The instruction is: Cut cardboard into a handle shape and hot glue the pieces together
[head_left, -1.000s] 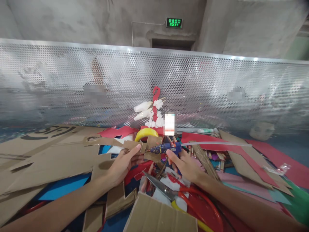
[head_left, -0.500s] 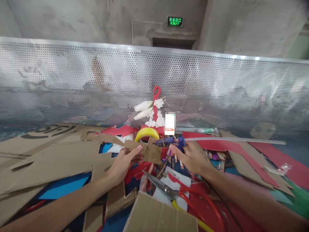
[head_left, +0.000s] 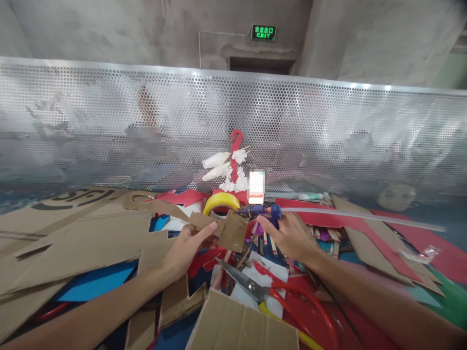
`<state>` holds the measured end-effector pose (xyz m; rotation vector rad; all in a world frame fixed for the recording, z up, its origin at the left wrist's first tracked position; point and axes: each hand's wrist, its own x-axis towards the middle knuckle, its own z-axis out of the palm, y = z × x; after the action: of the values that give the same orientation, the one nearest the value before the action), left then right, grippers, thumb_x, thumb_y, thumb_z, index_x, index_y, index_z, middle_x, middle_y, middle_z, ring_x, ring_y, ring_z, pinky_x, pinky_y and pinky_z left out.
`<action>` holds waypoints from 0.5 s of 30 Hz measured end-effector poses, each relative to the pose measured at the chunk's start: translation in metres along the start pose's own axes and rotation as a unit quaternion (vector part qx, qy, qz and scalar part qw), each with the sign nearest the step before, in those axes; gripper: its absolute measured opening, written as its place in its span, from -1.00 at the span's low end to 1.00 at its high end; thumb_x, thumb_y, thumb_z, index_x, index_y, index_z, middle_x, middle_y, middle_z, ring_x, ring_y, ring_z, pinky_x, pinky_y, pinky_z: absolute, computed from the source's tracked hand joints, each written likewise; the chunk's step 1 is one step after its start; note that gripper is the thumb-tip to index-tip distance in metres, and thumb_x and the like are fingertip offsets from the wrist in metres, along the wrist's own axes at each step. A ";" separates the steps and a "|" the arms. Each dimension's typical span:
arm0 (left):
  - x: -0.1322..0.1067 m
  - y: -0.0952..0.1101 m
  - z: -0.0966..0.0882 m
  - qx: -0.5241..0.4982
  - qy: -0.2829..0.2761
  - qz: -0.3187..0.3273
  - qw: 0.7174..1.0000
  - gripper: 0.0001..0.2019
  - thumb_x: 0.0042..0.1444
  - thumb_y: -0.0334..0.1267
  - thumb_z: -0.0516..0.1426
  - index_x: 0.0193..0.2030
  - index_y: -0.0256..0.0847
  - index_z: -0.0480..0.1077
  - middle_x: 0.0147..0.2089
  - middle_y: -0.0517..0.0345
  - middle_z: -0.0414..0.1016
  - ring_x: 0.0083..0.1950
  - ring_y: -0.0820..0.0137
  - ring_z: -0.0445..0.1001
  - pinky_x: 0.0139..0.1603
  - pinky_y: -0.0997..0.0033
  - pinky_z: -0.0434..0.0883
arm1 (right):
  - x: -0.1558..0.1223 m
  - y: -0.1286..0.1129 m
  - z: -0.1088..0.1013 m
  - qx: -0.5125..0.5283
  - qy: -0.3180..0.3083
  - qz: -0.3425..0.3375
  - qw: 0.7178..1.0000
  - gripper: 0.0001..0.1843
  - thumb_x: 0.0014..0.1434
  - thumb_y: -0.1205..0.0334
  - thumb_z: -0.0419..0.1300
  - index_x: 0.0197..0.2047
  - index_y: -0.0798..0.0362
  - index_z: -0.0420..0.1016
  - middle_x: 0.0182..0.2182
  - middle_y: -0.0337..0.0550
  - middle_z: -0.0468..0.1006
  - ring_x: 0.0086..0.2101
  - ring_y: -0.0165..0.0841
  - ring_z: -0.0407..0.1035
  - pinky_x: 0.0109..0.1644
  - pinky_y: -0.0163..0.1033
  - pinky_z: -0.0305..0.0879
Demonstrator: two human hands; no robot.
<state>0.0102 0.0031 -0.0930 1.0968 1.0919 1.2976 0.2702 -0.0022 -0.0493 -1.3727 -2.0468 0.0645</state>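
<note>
My left hand [head_left: 189, 245] is closed on a small cardboard piece [head_left: 232, 232], its thumb pressed on the left end. My right hand [head_left: 288, 238] grips a blue hot glue gun [head_left: 260, 211], and the nozzle points left at the cardboard's upper edge. A long clear glue stick [head_left: 350, 214] sticks out of the gun's back to the right. Just behind the cardboard is a yellow tape roll [head_left: 222, 200]. Below both hands lie scissors [head_left: 251, 287] with red handles, blades toward the upper left.
Large cardboard sheets [head_left: 91, 243] cover the left side. Red paper [head_left: 423, 238] and cardboard strips lie at right. A red stand with white flower shapes [head_left: 239, 182] rises at the back before a perforated metal screen [head_left: 310, 126]. A cardboard piece [head_left: 244, 323] lies in front.
The small cardboard piece has tilted to show more of its flat face. The glue gun has shifted slightly right and up along its edge.
</note>
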 end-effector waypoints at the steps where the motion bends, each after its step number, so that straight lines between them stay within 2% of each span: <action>1: 0.000 -0.001 0.000 0.002 -0.001 0.002 1.000 -0.55 -0.05 0.02 0.41 -0.19 -0.32 0.52 -0.24 -0.04 0.67 -0.26 0.25 0.62 -0.18 0.30 0.54 | 0.000 0.001 0.000 -0.004 0.000 0.001 1.000 -0.52 0.36 -0.09 0.02 -0.37 0.00 0.59 -0.46 -0.07 0.62 -0.33 -0.17 0.51 -0.19 -0.21 0.24; 6: 0.001 -0.002 0.000 0.000 0.004 0.010 1.000 -0.54 -0.04 0.01 0.41 -0.13 -0.29 0.51 -0.18 -0.01 0.67 -0.22 0.25 0.63 -0.16 0.30 0.54 | -0.001 0.000 0.001 0.003 0.000 -0.006 1.000 -0.54 0.37 -0.09 0.03 -0.30 0.00 0.62 -0.40 -0.08 0.65 -0.28 -0.16 0.53 -0.16 -0.21 0.26; 11: 0.001 -0.001 0.000 -0.009 0.016 0.003 1.000 -0.53 -0.09 0.03 0.43 -0.20 -0.31 0.51 -0.25 -0.02 0.66 -0.26 0.26 0.61 -0.21 0.31 0.52 | -0.002 -0.003 0.004 0.002 -0.015 -0.004 1.000 -0.54 0.37 -0.08 0.05 -0.40 0.00 0.56 -0.45 -0.07 0.61 -0.25 -0.14 0.54 -0.16 -0.22 0.27; 15: 0.002 0.000 0.000 -0.023 0.017 0.013 0.999 -0.56 -0.10 0.00 0.44 -0.23 -0.28 0.50 -0.29 0.05 0.65 -0.27 0.30 0.60 -0.24 0.36 0.52 | -0.006 -0.006 0.008 0.016 -0.034 -0.005 0.999 -0.54 0.36 -0.11 0.04 -0.34 0.00 0.56 -0.38 -0.05 0.63 -0.20 -0.12 0.52 -0.09 -0.18 0.30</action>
<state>0.0101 0.0046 -0.0932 1.0608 1.0701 1.3610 0.2625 -0.0072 -0.0567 -1.3578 -2.1005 0.1400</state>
